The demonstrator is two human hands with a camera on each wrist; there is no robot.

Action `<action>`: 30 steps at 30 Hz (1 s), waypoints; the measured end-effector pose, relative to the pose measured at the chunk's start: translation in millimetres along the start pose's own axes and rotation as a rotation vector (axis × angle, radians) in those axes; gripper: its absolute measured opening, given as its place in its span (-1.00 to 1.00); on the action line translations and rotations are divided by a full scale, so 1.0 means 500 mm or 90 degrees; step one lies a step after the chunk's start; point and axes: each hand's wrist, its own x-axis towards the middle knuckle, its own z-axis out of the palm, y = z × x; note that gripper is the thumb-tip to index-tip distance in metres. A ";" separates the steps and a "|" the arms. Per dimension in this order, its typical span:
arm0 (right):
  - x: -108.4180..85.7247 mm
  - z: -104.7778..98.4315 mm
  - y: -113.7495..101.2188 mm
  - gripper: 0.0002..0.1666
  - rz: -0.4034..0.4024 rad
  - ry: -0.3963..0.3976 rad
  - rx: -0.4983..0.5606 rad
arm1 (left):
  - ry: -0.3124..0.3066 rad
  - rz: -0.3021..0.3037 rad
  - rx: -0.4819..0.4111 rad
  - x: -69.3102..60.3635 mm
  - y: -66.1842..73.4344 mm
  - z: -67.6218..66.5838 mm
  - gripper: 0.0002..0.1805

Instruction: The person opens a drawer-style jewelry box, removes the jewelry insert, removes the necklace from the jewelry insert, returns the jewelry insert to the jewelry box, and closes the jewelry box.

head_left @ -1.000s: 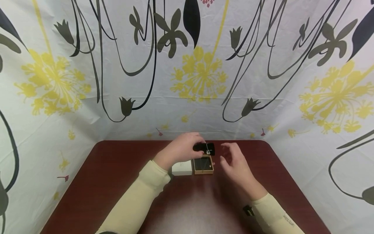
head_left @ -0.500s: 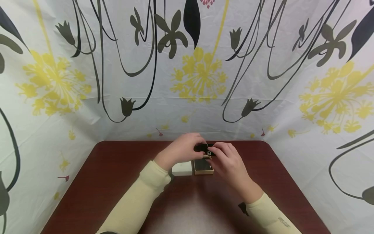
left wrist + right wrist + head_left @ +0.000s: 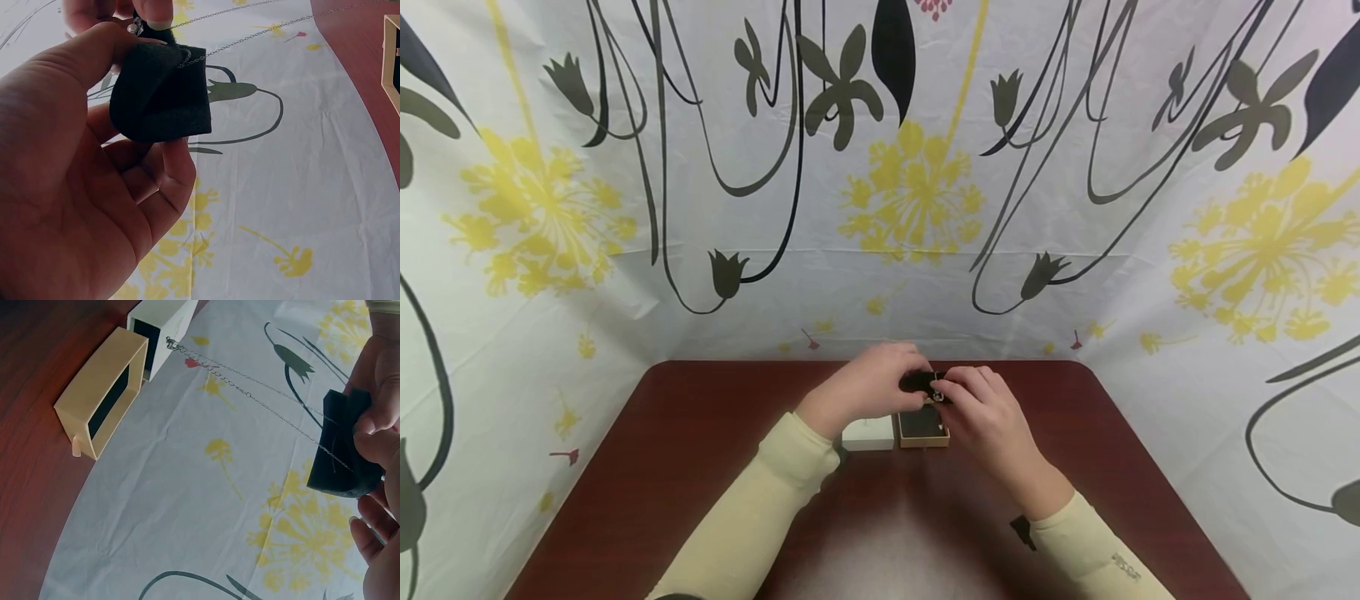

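In the head view my left hand (image 3: 872,379) grips one end of a bent black jewelry pad (image 3: 916,382), held over the far part of the table. My right hand (image 3: 1000,425) pinches the pad's other end, beside a small silver pendant (image 3: 937,395). The left wrist view has my left thumb and fingers around the folded pad (image 3: 169,94), with right fingertips (image 3: 156,12) at its top near the pendant (image 3: 133,27). A thin silver necklace chain (image 3: 250,397) trails from the pad, its clasp end hanging loose. Part of the pad is hidden by fingers.
Below the hands an open tan box (image 3: 925,442) with a dark inside and small ribbon tab (image 3: 76,447) stands on the dark red table (image 3: 700,467). Beside it lies a white box part (image 3: 867,435). Patterned white cloth (image 3: 925,308) hangs around the table.
My right hand has come in from the right and taken hold of the pad's right end near the pendant. The left hand has kept its grip, almost still.
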 end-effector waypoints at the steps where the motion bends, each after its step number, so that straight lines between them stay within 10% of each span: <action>1: 0.000 -0.001 -0.001 -0.55 0.008 -0.002 0.006 | -0.001 0.000 -0.001 0.000 0.000 0.000 -0.71; 30: 0.003 -0.024 -0.008 -0.71 0.132 0.001 0.083 | -0.019 0.010 0.007 -0.005 0.009 0.009 -0.74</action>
